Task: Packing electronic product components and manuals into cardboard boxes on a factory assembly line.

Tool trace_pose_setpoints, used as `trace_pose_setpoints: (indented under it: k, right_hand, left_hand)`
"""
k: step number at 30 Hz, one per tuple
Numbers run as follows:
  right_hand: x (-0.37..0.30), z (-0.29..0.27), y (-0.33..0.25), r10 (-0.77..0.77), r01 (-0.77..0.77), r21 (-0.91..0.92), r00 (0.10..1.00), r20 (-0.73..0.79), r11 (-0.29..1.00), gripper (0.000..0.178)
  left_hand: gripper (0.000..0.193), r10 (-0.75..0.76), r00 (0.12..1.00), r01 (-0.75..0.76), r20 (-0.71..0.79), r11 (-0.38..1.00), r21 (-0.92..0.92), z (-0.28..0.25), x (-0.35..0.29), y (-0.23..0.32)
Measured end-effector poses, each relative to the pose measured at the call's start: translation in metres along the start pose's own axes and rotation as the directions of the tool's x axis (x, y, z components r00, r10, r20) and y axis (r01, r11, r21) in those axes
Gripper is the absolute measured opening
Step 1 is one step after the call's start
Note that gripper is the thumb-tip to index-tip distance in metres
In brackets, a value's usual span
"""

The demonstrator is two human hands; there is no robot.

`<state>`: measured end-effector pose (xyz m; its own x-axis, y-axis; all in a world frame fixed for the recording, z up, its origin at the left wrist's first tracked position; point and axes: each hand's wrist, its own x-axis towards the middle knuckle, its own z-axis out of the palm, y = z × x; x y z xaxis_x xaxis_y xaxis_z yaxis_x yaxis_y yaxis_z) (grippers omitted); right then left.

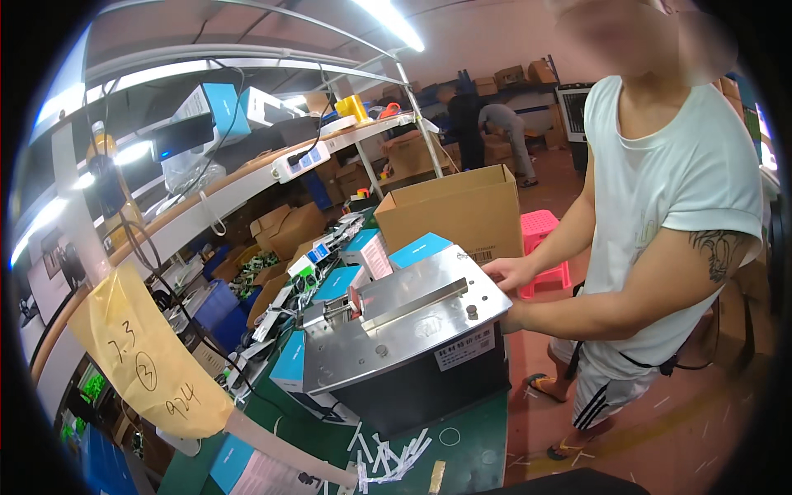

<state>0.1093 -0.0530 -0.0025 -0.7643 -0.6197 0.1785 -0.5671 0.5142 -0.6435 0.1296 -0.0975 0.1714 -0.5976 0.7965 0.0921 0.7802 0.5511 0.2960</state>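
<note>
Neither of my hands shows in the head view. On the green table (470, 450) in front of me stands a box-shaped bench machine (404, 330) with a shiny steel top, dark sides and a label on its front. A co-worker in a white sleeveless top stands at its right end. One co-worker's hand (510, 272) is at the machine's far right corner; the other is partly hidden behind its right side. Short white strips (388, 458) lie scattered on the table before the machine, beside a thin ring (449, 436) and a small yellowish strip (437, 476).
Blue-and-white boxes (289, 363) and cables crowd the table's left side. A large open carton (454, 210) stands behind the machine, and a pink stool (544, 239) beyond it. A rack post bears a yellow handwritten paper (148, 355). Other people work far back.
</note>
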Motion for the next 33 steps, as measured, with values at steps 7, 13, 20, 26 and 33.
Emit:
trace_pose_setpoints:
  k: [7, 13, 20, 26, 33]
  right_hand:
    - [-0.012, -0.106, -0.03, -0.271, 0.288, 0.014, 0.916, -0.296, 0.957, 0.053]
    - [-0.014, -0.078, -0.038, -0.216, 0.312, 0.273, 0.919, -0.33, 0.91, 0.092]
    - [0.003, -0.073, -0.022, -0.132, 0.481, 0.32, 0.695, -0.707, 0.817, 0.104]
    - [0.023, -0.01, -0.007, 0.011, 0.124, 0.33, 0.925, -0.38, 0.936, 0.124]
    - [-0.003, 0.0, -0.014, -0.259, 0.403, 0.56, 0.911, -0.32, 0.724, 0.118]
  left_hand:
    - [0.089, -0.019, 0.997, 0.022, -0.071, 0.999, 0.042, -0.007, -0.017, 0.008]
    - [0.085, -0.028, 0.995, 0.032, -0.097, 0.998, 0.047, -0.005, -0.025, 0.0]
    - [0.081, -0.076, 0.988, 0.085, -0.136, 0.994, 0.062, -0.002, -0.041, -0.011]
    - [0.078, -0.096, 0.983, 0.109, -0.157, 0.991, 0.076, -0.002, -0.053, -0.022]
    - [0.074, -0.073, 0.978, 0.091, -0.194, 0.992, 0.088, 0.001, -0.066, -0.029]
